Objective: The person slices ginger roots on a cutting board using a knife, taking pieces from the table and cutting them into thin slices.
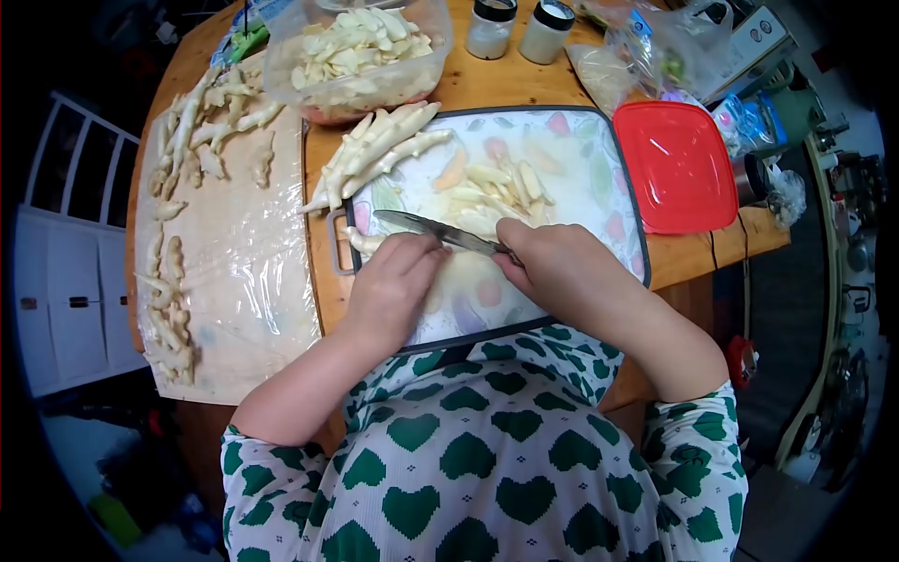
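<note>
My right hand (543,260) is closed around the handle of a kitchen knife (431,225), whose blade points left across the cutting board (562,304). Just below the blade, my left hand (396,281) has its fingers curled over a pale ginger root (364,242). One end of that root sticks out to the left of the fingers, and the rest is hidden beneath them. Cut ginger slices (506,192) lie in a loose pile beyond the knife. Whole peeled ginger roots (375,150) are heaped on the board's upper left corner.
More ginger (225,108) lies along the far and left edges of a plastic-covered board (248,262). A clear tub (281,75) of slices stands at the back, near two dark-lidded jars (490,37). A red lid (679,169) and plastic bags (679,47) are on the right.
</note>
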The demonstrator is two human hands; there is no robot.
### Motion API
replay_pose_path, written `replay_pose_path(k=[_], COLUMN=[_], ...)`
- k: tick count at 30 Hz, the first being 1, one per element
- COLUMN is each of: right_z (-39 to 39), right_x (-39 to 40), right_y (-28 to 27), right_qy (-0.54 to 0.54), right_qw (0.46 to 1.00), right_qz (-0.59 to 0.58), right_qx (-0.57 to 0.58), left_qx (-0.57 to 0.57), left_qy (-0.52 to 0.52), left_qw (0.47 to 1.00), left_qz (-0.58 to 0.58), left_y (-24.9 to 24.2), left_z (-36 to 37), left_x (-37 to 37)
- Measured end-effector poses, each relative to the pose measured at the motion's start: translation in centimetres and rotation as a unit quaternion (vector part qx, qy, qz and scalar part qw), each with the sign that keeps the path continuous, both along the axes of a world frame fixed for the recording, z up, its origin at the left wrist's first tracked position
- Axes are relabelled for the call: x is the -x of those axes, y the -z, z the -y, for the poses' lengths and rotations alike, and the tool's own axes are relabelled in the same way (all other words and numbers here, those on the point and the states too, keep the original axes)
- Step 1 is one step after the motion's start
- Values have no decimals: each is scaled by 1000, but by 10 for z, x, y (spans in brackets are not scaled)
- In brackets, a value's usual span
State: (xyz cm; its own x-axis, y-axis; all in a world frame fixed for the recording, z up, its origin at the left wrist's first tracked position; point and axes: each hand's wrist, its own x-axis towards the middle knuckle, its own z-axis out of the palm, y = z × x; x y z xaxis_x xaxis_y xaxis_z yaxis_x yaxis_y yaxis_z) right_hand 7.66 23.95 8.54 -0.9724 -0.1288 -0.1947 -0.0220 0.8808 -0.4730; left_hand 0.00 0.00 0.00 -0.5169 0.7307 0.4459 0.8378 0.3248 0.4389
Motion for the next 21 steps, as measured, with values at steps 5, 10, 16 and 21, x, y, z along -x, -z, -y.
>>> replay_pose_path(k=[5,10,16,21], right_z=[-26,-47,-40,-31], right_x=[-6,-14,-29,-25], right_y=[-21,-28,-41,-19], right_qy=[32,96,148,125], right_qw=[996,995,978,975], right_qz=[70,39,65,105], right_qx=[-42,-10,129,153], left_qx=[-42,-21,11,40], left_qy=[-9,-2,1,61], left_qw=[999,1000,1000,997], left_qz=[-1,16,26,18], left_y=[5,-2,-18,-31], left_z=[-8,0,8,25], left_x=[-4,0,12,25])
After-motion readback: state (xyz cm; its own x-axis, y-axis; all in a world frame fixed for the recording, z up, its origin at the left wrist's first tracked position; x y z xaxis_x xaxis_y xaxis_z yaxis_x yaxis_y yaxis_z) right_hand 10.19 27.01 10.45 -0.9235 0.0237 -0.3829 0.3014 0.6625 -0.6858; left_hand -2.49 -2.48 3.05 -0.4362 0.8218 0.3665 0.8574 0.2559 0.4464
